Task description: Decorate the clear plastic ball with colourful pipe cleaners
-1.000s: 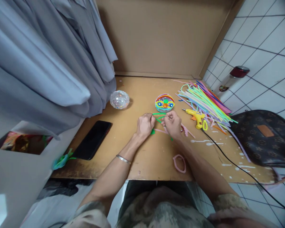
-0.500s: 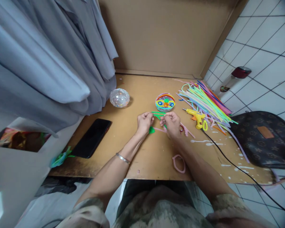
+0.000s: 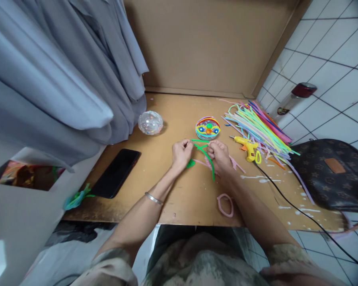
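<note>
Both my hands pinch a bent green pipe cleaner (image 3: 209,157) low over the table. My left hand (image 3: 181,154) is closed on its left end. Closed on the right part is my right hand (image 3: 219,155), and a loose green length hangs toward me between the two. Just beyond stands a clear ball decorated with coloured strips and two eye shapes (image 3: 208,128). A small green piece (image 3: 190,163) lies by my left wrist. Pink pipe cleaner pieces (image 3: 238,164) lie partly hidden behind my right hand. Nearer the edge rests a pink loop (image 3: 225,205).
A clear ball (image 3: 150,122) sits at the back left, a black phone (image 3: 115,173) in front of it. To the right are a yellow glue gun (image 3: 248,148) with its cable, a heap of coloured pipe cleaners (image 3: 259,127), a clear bottle (image 3: 295,99) and a brown bag (image 3: 331,174).
The green pipe cleaner's free length now swings out between my hands and points toward me. My right hand has closed more and shifted slightly right; the left hand has barely moved.
</note>
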`<state>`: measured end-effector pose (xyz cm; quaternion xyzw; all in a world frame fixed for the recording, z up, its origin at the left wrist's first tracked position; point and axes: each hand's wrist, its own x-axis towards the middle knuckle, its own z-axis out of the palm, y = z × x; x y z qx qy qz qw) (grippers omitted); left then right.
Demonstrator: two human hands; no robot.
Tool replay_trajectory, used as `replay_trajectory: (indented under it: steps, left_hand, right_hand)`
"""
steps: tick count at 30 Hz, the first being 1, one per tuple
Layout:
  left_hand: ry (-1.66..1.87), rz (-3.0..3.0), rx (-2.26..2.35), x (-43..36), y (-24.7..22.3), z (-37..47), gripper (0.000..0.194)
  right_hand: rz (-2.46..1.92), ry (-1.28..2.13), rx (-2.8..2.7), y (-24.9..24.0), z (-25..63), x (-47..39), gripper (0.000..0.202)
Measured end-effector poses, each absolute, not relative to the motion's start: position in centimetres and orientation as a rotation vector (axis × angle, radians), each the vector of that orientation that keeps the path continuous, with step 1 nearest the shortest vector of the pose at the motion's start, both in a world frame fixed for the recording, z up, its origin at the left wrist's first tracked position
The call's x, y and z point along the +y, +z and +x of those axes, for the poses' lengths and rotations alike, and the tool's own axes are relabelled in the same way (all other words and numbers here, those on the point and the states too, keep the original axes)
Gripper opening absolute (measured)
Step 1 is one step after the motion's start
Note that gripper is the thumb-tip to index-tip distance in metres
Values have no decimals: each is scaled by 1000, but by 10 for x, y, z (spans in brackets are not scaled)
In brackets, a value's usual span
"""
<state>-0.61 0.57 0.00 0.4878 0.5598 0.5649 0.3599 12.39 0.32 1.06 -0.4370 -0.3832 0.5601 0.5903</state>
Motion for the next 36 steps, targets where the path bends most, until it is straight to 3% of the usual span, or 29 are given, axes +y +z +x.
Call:
replay_trajectory:
  steps: [18, 36]
  left_hand:
    - [1168, 1515, 1497, 16, 0, -31, 26]
    - [1353, 1374, 1598, 10, -4, -16, 18]
  right_hand:
    - [-995, 1357, -936, -2, 112, 8, 20]
    - [-957, 1340, -902, -14, 90, 18, 21]
